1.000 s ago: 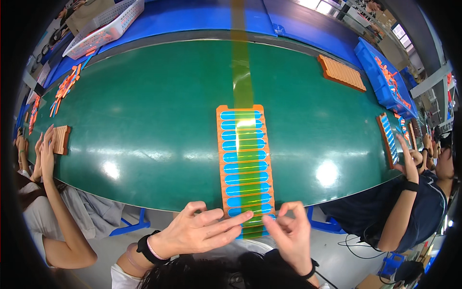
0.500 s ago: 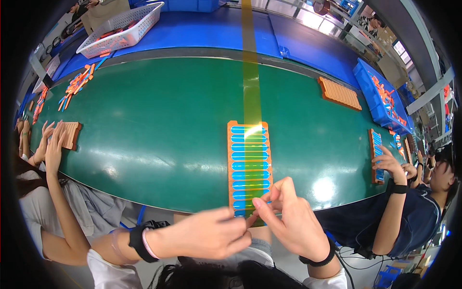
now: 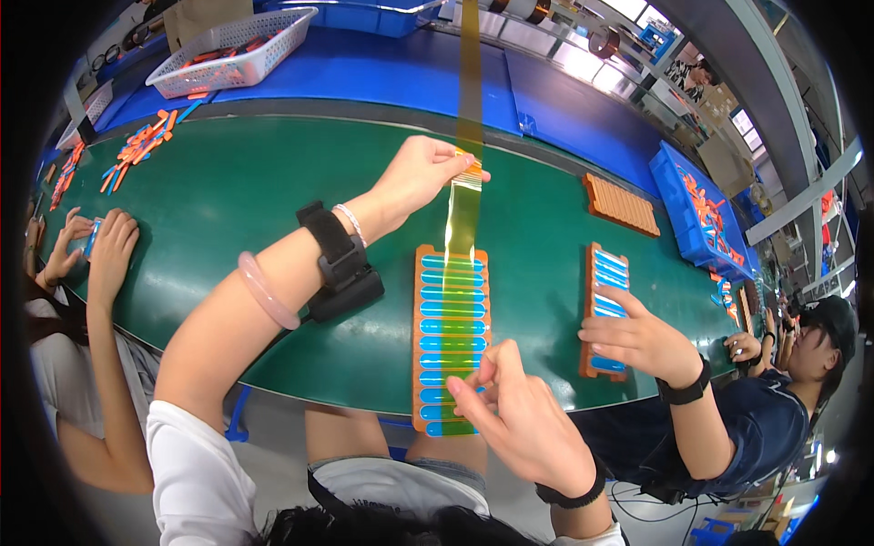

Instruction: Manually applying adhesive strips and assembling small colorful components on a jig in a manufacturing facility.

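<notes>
1. Our left hand is raised above the green tabletop, pinching the yellow tape strip.
2. Our right hand presses the strip's near end with narrowed fingers onto the orange tray of blue pieces.
3. The tray lies at the tabletop's near edge.

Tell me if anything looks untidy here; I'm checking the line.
Mostly orderly. Only the loose orange and blue pieces stand out, strewn in a heap on the green table at far left instead of racked like those in the orange tray.

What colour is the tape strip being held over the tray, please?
Translucent yellow tape strip, seen best in the head view.
</notes>
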Demonstrator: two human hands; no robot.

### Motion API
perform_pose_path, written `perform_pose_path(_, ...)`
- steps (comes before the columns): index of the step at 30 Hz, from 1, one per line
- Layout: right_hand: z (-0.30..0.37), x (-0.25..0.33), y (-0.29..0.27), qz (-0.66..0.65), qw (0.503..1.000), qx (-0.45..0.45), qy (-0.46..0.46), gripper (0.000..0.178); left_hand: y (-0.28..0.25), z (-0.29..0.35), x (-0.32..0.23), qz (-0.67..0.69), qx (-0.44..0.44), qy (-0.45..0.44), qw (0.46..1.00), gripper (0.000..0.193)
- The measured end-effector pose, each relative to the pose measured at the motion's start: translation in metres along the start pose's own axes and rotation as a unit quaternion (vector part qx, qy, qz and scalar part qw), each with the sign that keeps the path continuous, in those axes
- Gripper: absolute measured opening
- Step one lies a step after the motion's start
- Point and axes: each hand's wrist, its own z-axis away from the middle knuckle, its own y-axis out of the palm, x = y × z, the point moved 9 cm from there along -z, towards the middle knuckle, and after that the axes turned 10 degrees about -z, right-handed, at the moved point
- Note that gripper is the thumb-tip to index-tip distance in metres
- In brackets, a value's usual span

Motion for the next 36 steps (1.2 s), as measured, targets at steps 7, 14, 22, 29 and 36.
perform_pose_path(7, -0.045, 0.012, -0.02, 0.051, 0.996, -0.062, -0.05, 0.026, 0.004, 0.01, -0.002, -0.103, -0.045, 0.026, 0.993, 0.027)
perform_pose_path(14, -0.122, 0.025, -0.05, 0.079, 0.985, -0.147, -0.053, 0.03, 0.017, 0.026, 0.015, -0.151, -0.036, -0.029, 0.987, 0.023)
perform_pose_path(22, -0.069, 0.021, -0.075, 0.001, 0.963, -0.212, -0.169, 0.037, 0.007, 0.02, -0.062, 0.074, 0.006, 0.092, 0.993, 0.034)
perform_pose_path(29, -0.022, 0.034, -0.082, -0.55, 0.822, -0.007, -0.147, 0.04, 0.002, 0.023, -0.115, -0.721, -0.091, 0.165, 0.667, 0.029)
perform_pose_path(36, -0.011, 0.0, -0.084, -0.503, 0.855, -0.04, -0.12, 0.046, 0.095, 0.134, -0.047, -0.607, 0.173, 0.423, 0.649, 0.041)
